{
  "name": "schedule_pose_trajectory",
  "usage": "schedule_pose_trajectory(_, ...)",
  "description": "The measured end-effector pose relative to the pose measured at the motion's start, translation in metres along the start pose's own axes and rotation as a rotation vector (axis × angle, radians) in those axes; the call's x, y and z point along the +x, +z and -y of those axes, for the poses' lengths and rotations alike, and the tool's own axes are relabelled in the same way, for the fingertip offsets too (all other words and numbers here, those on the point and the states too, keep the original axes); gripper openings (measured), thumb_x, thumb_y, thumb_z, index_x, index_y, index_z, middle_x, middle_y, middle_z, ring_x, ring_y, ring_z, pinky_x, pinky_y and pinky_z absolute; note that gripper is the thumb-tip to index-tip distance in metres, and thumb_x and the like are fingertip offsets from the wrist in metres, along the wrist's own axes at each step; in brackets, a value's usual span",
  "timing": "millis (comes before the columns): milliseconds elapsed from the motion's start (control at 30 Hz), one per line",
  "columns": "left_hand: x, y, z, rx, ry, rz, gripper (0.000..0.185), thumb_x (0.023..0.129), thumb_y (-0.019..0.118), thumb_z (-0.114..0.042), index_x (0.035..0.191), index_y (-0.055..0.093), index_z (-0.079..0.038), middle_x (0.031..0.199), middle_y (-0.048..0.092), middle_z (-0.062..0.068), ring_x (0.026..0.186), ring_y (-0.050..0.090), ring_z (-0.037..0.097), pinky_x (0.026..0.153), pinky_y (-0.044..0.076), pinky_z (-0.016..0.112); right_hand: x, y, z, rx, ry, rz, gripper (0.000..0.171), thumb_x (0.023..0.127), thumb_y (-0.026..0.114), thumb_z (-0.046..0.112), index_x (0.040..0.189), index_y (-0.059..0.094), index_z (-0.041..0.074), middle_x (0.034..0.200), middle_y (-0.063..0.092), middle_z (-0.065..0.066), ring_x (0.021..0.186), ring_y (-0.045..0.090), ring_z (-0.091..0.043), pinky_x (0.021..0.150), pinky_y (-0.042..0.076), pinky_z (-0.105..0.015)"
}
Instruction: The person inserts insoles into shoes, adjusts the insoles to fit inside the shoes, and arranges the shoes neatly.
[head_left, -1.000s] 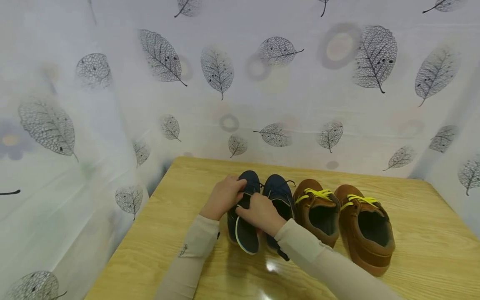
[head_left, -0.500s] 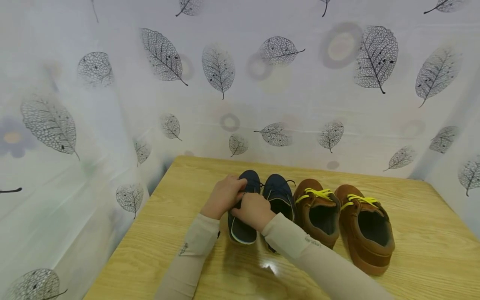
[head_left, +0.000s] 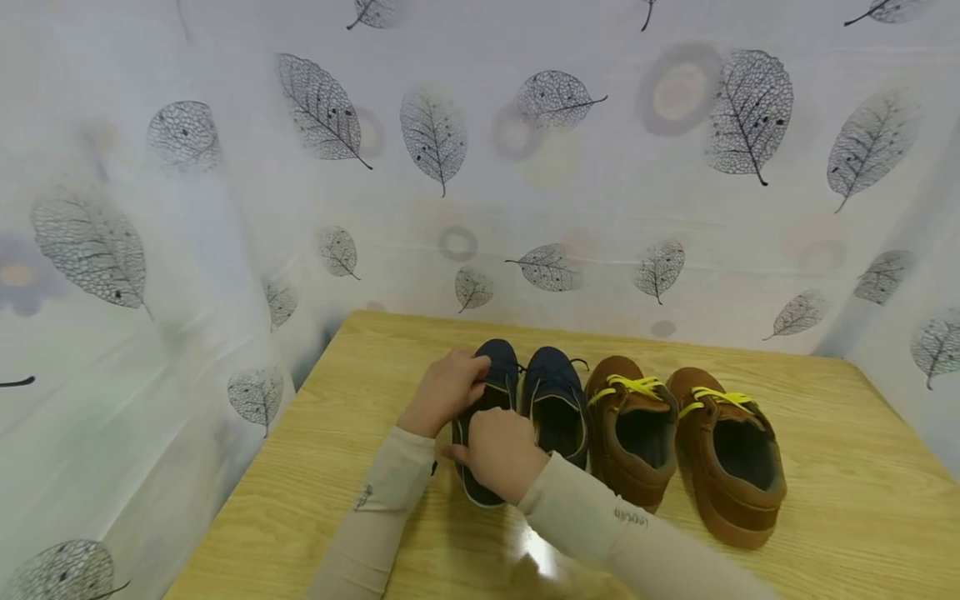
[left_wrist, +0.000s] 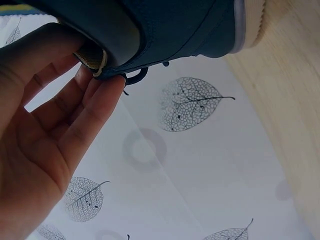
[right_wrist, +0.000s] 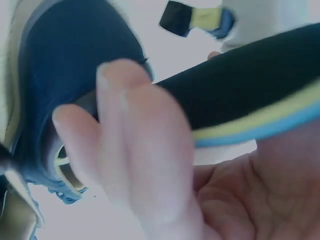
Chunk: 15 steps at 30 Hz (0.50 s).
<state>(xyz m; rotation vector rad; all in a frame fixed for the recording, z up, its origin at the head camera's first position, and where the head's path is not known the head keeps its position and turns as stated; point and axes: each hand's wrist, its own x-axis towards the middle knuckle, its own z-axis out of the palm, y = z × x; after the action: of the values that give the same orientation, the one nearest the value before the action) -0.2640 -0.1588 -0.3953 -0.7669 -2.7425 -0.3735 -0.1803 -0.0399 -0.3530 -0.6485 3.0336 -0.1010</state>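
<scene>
Left hand [head_left: 444, 392] fingers gripped the navy shoe [head_left: 486, 400] opening, right hand [head_left: 495, 454] fingers clasped the insole [right_wrist: 250, 95] just behind them.

The head camera is looking down from above at the table [head_left: 315, 467]; both wrist cameras are peering upward (very close) at the shared navy shoe [head_left: 491, 392], filling their frames.

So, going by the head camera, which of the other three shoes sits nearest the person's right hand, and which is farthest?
From the right hand, which holds an insole at the leftmost navy shoe:
1. Second navy shoe, just to the hand's right.
2. Left brown shoe with yellow laces, next along.
3. Right brown shoe, at the row's far right end.
</scene>
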Motion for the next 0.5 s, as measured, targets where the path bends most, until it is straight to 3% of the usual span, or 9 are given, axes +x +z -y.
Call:
schedule_pose_trajectory(67, 0.0, 0.001, 0.0, 0.008, 0.0, -0.009, 0.032, 0.087, 0.07, -0.008, 0.072, 0.042, -0.013, 0.068, 0.039, -0.001, 0.064, 0.039, 0.016, 0.056, 0.035, 0.03, -0.008, -0.003, 0.002, 0.005, -0.008, 0.018, 0.06, 0.086, 0.062, 0.057, 0.047, 0.046, 0.014, 0.043, 0.04, -0.001, 0.037, 0.042, -0.014, 0.034, 0.031, -0.024)
schedule_pose_trajectory(233, 0.001, 0.002, 0.001, 0.012, 0.009, -0.029, 0.032, 0.087, 0.07, -0.008, 0.072, 0.043, -0.014, 0.068, 0.039, -0.001, 0.064, 0.039, 0.016, 0.056, 0.035, 0.03, -0.018, -0.008, 0.001, 0.06, 0.003, 0.042, 0.052, 0.084, 0.069, 0.048, 0.052, 0.051, 0.012, 0.051, 0.046, -0.004, 0.044, 0.049, -0.018, 0.036, 0.036, -0.027)
schedule_pose_trajectory(500, 0.0, 0.0, 0.001, -0.009, 0.0, -0.006, 0.03, 0.087, 0.07, -0.009, 0.073, 0.044, -0.014, 0.068, 0.039, -0.001, 0.064, 0.039, 0.017, 0.056, 0.034, 0.03, -0.016, -0.004, -0.002, 0.133, -0.026, -0.064, 0.049, 0.087, 0.07, 0.035, 0.051, 0.047, 0.011, 0.048, 0.042, -0.003, 0.041, 0.046, -0.017, 0.035, 0.035, -0.025)
